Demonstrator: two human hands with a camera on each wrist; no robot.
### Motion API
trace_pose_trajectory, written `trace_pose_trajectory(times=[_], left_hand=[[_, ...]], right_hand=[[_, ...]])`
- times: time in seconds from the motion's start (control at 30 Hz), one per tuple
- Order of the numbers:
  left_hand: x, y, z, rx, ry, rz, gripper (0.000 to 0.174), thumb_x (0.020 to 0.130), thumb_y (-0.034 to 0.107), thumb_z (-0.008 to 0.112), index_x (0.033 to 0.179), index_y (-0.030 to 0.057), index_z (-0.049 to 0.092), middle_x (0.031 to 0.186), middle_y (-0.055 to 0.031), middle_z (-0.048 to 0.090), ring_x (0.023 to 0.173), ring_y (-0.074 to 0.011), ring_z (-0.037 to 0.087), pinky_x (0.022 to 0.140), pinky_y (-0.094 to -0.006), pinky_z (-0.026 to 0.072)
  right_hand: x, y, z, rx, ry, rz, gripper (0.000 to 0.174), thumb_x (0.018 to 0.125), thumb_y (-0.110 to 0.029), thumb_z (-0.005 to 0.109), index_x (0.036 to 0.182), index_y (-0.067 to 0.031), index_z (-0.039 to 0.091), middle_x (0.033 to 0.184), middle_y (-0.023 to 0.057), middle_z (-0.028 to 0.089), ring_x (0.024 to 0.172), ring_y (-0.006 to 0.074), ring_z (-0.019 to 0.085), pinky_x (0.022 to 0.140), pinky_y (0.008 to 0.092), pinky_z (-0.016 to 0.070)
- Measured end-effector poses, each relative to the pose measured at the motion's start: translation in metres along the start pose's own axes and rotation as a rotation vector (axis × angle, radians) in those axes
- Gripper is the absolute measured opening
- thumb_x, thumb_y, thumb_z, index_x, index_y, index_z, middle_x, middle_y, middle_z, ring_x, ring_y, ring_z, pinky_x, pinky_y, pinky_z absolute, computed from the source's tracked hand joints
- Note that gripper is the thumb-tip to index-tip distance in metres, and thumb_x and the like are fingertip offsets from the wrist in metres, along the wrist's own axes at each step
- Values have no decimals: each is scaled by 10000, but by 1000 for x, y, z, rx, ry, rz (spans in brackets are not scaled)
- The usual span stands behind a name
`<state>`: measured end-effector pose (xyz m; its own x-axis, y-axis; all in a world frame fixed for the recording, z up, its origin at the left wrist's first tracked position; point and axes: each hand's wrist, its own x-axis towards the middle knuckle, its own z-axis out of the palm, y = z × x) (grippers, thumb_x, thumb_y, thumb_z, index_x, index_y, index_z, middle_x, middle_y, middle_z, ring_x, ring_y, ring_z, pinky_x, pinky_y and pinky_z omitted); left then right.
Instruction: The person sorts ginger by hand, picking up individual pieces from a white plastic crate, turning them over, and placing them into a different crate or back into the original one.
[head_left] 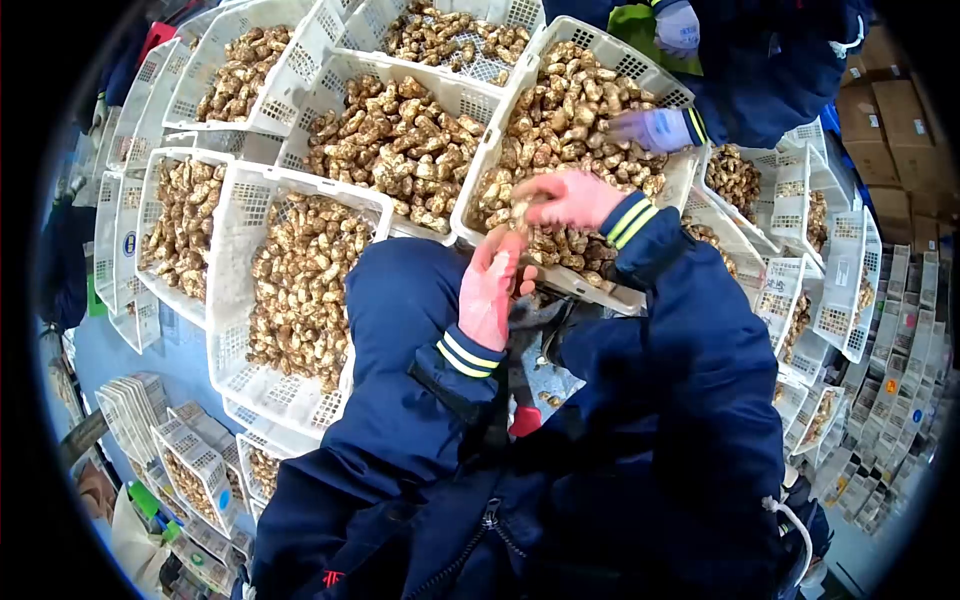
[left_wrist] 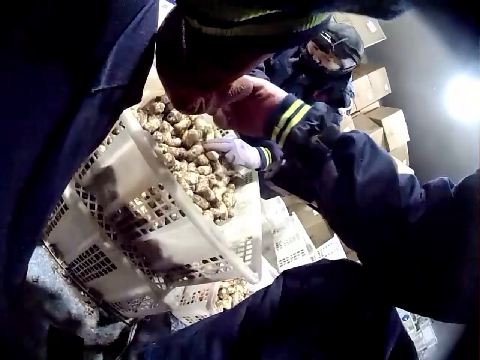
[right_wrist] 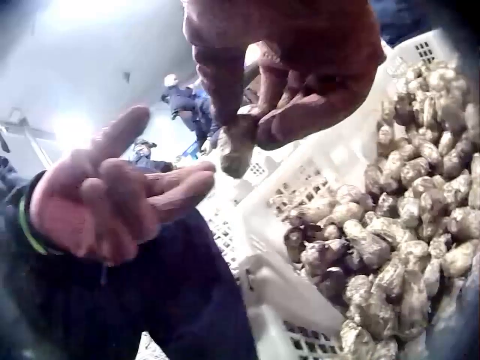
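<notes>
My right hand (head_left: 535, 205), in a pink glove, hovers over the near edge of a white slotted basket (head_left: 487, 170) heaped with brown mushroom-like lumps (head_left: 560, 110). It pinches one brown lump (right_wrist: 237, 146) between thumb and fingertips (right_wrist: 259, 112). My left hand (head_left: 495, 270), also in a pink glove, is just below it with its fingers nearly straight and holds nothing (right_wrist: 127, 191). In the left wrist view the tilted basket (left_wrist: 150, 225) shows from below, with my right hand (left_wrist: 247, 105) above its rim.
Another person's pale gloved hand (head_left: 650, 128) reaches into the same basket from the far side (left_wrist: 234, 152). Several more white baskets of brown lumps (head_left: 300, 280) crowd the left and back. Empty basket stacks (head_left: 880, 340) and cardboard boxes (head_left: 880, 120) stand right.
</notes>
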<state>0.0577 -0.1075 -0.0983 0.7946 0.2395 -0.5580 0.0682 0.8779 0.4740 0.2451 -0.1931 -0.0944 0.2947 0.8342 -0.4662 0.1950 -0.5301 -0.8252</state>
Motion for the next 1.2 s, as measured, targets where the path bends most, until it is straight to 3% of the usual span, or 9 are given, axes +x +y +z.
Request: trace_pose_trajectory(times=[0.1,0.23,0.4,0.6,0.7,0.8,0.87,0.93,1.2], left_hand=[[1,0,3,69,2,-145,294,868,206,527,1111,46,490,856,-6,566,638,-94,543,520,-187,446],[-2,6,6,78,39,-87,259,869,196,522,1059,19,518,834,-9,569,621,-79,541,513,-179,443],[-5,8,4,50,-49,-67,267,854,186,542,1060,19,510,872,-31,576,732,-117,581,582,-199,473],[-9,10,9,13,17,-5,362,835,141,537,1174,98,416,1015,-20,539,931,-165,549,749,-300,459],[-11,11,16,-34,45,0,404,850,208,545,1212,140,380,1034,-10,515,915,-147,537,743,-299,462],[-13,17,23,-63,47,1,423,854,268,547,1224,156,373,1027,-3,500,900,-137,533,714,-267,467],[-10,12,17,-58,49,-44,395,858,308,532,1211,178,411,1095,31,486,942,-153,540,740,-287,456],[-9,13,12,-188,26,-53,325,876,318,486,1153,149,471,1069,-24,527,930,-187,558,720,-278,468],[-13,26,14,-520,-316,-72,423,904,373,367,1244,122,395,1174,-153,476,1000,-292,519,780,-399,477]], right_hand=[[-10,-31,0,311,-43,166,352,758,-228,613,1076,-81,574,860,41,618,764,97,546,630,243,463],[38,13,14,-558,209,74,398,796,-350,505,1144,-157,520,988,109,606,904,274,576,802,354,443],[70,23,54,-998,194,35,233,811,-287,490,960,-114,537,840,107,622,814,256,604,655,365,471],[13,2,12,-512,422,107,435,750,-420,554,1024,-83,573,857,125,624,789,261,601,701,333,464],[-30,-46,12,-217,240,63,341,742,-319,602,977,-73,588,760,87,615,722,183,595,639,290,448],[-42,-63,10,-273,49,-97,295,757,-263,571,995,-90,597,780,82,625,727,174,598,686,281,453],[-20,-42,7,-390,310,-40,278,773,-245,528,1002,-103,596,843,93,628,785,226,603,727,316,460],[20,-14,1,-507,337,35,355,780,-358,516,1040,-126,580,932,111,615,869,250,589,767,340,454],[87,48,43,-710,422,148,277,777,-196,538,1035,-97,518,959,119,568,904,274,568,761,372,463]])
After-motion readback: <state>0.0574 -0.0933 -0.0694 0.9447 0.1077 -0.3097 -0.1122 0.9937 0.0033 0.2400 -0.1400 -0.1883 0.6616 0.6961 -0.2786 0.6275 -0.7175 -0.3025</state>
